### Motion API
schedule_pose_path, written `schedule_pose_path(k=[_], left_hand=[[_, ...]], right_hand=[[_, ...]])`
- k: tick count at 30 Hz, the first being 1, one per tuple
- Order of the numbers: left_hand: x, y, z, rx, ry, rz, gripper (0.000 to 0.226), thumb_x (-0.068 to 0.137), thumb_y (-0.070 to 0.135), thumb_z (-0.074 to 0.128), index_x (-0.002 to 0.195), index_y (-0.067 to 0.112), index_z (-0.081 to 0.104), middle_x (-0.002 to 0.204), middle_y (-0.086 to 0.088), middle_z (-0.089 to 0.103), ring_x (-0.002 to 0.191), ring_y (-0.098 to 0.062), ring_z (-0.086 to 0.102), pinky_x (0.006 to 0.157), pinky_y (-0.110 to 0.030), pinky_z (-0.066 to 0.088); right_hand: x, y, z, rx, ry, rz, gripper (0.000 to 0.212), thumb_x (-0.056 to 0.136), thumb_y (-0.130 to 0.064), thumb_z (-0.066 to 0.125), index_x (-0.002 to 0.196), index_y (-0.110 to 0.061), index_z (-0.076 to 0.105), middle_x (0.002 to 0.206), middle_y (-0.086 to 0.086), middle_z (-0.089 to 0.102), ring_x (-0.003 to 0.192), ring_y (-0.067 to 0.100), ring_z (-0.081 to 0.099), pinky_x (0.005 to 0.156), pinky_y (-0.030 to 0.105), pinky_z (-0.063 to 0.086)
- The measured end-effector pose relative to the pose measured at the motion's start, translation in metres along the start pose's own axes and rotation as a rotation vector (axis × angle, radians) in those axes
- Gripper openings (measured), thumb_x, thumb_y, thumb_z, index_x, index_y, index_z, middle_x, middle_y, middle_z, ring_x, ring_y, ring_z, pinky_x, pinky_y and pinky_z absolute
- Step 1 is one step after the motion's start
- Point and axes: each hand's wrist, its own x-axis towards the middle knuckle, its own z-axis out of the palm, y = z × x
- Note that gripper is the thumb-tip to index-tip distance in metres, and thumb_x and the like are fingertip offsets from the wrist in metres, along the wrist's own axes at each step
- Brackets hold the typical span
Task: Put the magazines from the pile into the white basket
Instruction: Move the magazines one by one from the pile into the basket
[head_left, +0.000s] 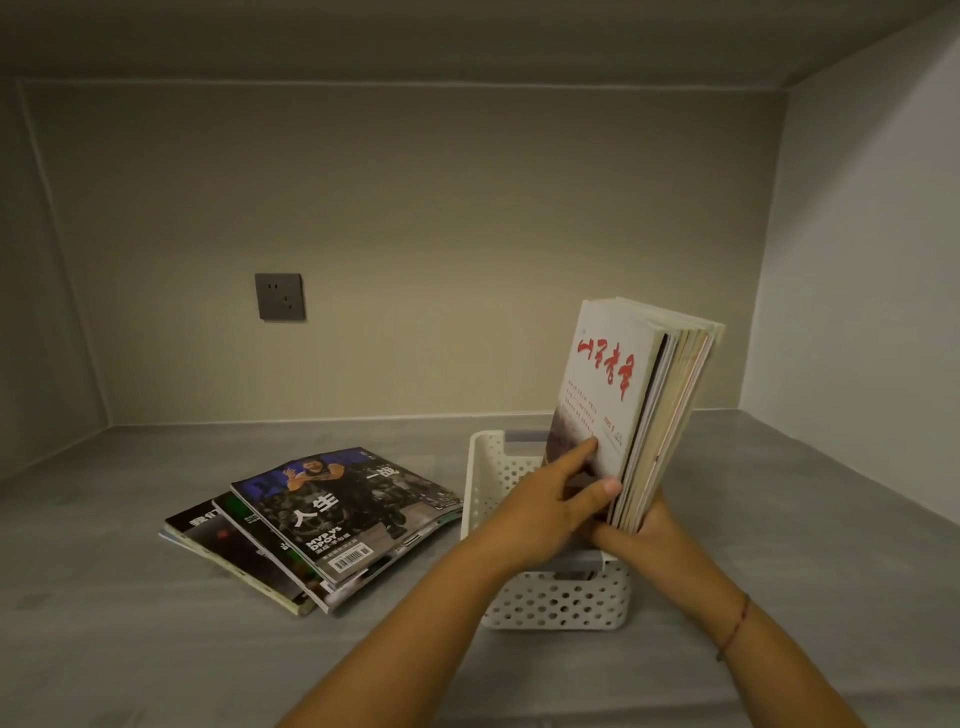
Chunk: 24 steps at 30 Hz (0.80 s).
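Observation:
A white perforated basket (558, 597) stands on the grey surface right of centre. Several magazines (639, 405) stand upright in it as one bundle, the front one pale with red lettering. My left hand (550, 499) presses flat on that front cover, thumb at the bundle's edge. My right hand (652, 535) grips the bundle's lower edge from the right and behind. A fanned pile of magazines (322, 525) lies flat to the basket's left, a dark sports cover on top.
This is a recessed shelf with a back wall, side walls and a ceiling close above. A dark wall socket (279, 296) is on the back wall, above the pile. The grey surface (130, 649) stretches to the left and front.

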Motion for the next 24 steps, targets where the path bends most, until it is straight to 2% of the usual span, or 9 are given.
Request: schedule_pose_path(k=[4, 6, 7, 10, 12, 14, 17, 19, 24], left_hand=[[-0.004, -0.01, -0.012, 0.016, 0.018, 0.053, 0.057, 0.094, 0.045, 0.049, 0.146, 0.029, 0.033, 0.144, 0.014, 0.044, 0.122, 0.006, 0.042, 0.099, -0.014, 0.035], [-0.006, -0.018, -0.027, 0.023, 0.18, 0.081, 0.047, 0.094, 0.042, 0.049, 0.139, 0.029, 0.045, 0.133, 0.016, 0.053, 0.111, 0.011, 0.05, 0.085, -0.005, 0.04], [-0.008, -0.026, -0.037, 0.046, 0.3, 0.082, 0.041, 0.094, 0.04, 0.049, 0.134, 0.029, 0.051, 0.128, 0.014, 0.058, 0.108, 0.008, 0.054, 0.08, -0.005, 0.043], [-0.019, -0.065, -0.073, 0.136, 0.735, -0.033, 0.032, 0.095, 0.036, 0.051, 0.123, 0.023, 0.06, 0.121, 0.003, 0.064, 0.105, -0.009, 0.057, 0.079, -0.017, 0.046], [-0.027, -0.096, -0.1, 0.363, 0.915, -0.311, 0.048, 0.093, 0.044, 0.051, 0.131, 0.015, 0.053, 0.136, -0.01, 0.053, 0.124, -0.023, 0.047, 0.101, -0.039, 0.042], [-0.037, -0.124, -0.125, 0.62, 0.863, -0.659, 0.08, 0.086, 0.061, 0.051, 0.145, 0.01, 0.033, 0.153, -0.017, 0.029, 0.143, -0.033, 0.02, 0.117, -0.049, 0.016], [-0.053, -0.15, -0.149, 0.655, 0.759, -0.913, 0.108, 0.072, 0.075, 0.055, 0.149, 0.01, 0.018, 0.158, -0.018, 0.012, 0.146, -0.036, 0.005, 0.118, -0.05, 0.004], [-0.06, -0.16, -0.162, 0.606, 0.751, -0.965, 0.112, 0.069, 0.075, 0.059, 0.149, 0.009, 0.018, 0.157, -0.021, 0.013, 0.145, -0.037, 0.008, 0.119, -0.047, 0.006], [-0.069, -0.163, -0.181, 0.543, 0.77, -0.921, 0.095, 0.072, 0.057, 0.071, 0.143, 0.006, 0.032, 0.15, -0.021, 0.031, 0.14, -0.037, 0.026, 0.116, -0.046, 0.021]], right_hand=[[-0.002, 0.001, -0.001, -0.022, -0.003, 0.029, 0.08, 0.074, -0.007, 0.07, 0.14, -0.023, 0.028, 0.133, -0.004, 0.048, 0.12, 0.006, 0.049, 0.089, 0.017, 0.047], [-0.003, 0.004, -0.002, -0.035, 0.008, 0.074, 0.078, 0.073, -0.016, 0.072, 0.137, -0.03, 0.029, 0.127, -0.014, 0.048, 0.115, 0.001, 0.049, 0.087, 0.013, 0.044], [-0.004, 0.006, -0.002, -0.043, 0.016, 0.097, 0.077, 0.074, -0.018, 0.072, 0.134, -0.034, 0.028, 0.123, -0.02, 0.047, 0.112, -0.002, 0.048, 0.084, 0.01, 0.043], [-0.004, 0.009, -0.002, -0.046, 0.037, 0.138, 0.077, 0.073, -0.019, 0.073, 0.129, -0.04, 0.024, 0.114, -0.031, 0.043, 0.101, -0.011, 0.048, 0.077, 0.004, 0.041], [-0.003, 0.01, -0.002, -0.05, 0.046, 0.153, 0.077, 0.073, -0.019, 0.073, 0.13, -0.039, 0.025, 0.114, -0.029, 0.044, 0.102, -0.009, 0.048, 0.084, 0.011, 0.041], [-0.003, 0.011, -0.002, -0.057, 0.053, 0.158, 0.077, 0.072, -0.019, 0.074, 0.129, -0.04, 0.026, 0.114, -0.029, 0.044, 0.102, -0.008, 0.048, 0.085, 0.014, 0.04], [-0.003, 0.012, -0.002, -0.068, 0.076, 0.172, 0.076, 0.071, -0.019, 0.074, 0.125, -0.041, 0.026, 0.11, -0.033, 0.043, 0.096, -0.013, 0.047, 0.076, 0.007, 0.039], [-0.003, 0.012, -0.002, -0.08, 0.085, 0.183, 0.076, 0.071, -0.019, 0.075, 0.128, -0.037, 0.027, 0.107, -0.032, 0.043, 0.092, -0.014, 0.047, 0.072, 0.005, 0.039], [-0.002, 0.009, -0.001, -0.089, 0.083, 0.206, 0.082, 0.073, -0.013, 0.073, 0.139, -0.023, 0.025, 0.113, -0.016, 0.047, 0.099, 0.0, 0.048, 0.084, 0.017, 0.039]])
